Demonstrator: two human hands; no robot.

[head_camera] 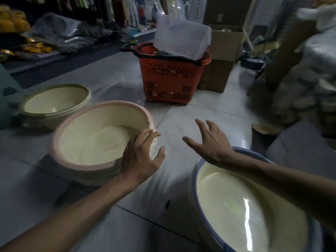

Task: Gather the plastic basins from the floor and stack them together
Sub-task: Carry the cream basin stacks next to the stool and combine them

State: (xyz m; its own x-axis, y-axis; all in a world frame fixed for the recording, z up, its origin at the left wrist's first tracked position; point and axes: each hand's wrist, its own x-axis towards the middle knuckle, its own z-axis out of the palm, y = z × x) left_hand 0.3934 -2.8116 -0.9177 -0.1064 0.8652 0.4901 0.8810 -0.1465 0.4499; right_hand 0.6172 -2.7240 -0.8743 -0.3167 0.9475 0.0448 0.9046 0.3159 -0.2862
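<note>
Three cream plastic basins stand on the tiled floor. A green-rimmed basin (pixel 54 100) is at the far left. A pink-rimmed basin (pixel 94 140) sits in the middle left, apparently on top of others. A blue-rimmed basin (pixel 241 211) is at the near right. My left hand (pixel 141 153) hovers at the pink basin's right rim with fingers spread and loosely curved, holding nothing. My right hand (pixel 209 140) reaches forward over the floor past the blue basin's far rim, fingers spread.
A red shopping basket (pixel 171 82) holding a clear plastic box stands ahead on the floor. Cardboard boxes (pixel 221 57) are behind it. Shelves of goods line the left. Bagged stock is piled at the right. A small dark object (pixel 167 203) lies on the tiles.
</note>
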